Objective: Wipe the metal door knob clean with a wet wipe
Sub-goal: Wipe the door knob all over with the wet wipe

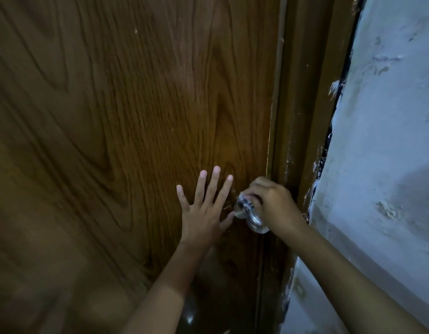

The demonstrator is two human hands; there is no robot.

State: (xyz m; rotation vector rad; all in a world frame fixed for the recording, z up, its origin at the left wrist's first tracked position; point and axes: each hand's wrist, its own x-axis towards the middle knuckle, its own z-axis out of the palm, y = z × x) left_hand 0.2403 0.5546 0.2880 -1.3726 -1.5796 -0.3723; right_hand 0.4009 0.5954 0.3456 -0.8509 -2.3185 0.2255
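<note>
So that the door (112, 116) does not swing, I press my left hand (203, 208) flat and open on it, just beside the knob (253, 219). My right hand (273, 203) is curled tight around the wipe (244, 200), rubbing the knob near the door's edge.

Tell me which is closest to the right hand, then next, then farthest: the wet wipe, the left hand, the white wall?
1. Wet wipe: bunched in the right hand, on the knob.
2. Left hand: just left, flat on the door.
3. White wall: off to the right, past the door frame.
</note>
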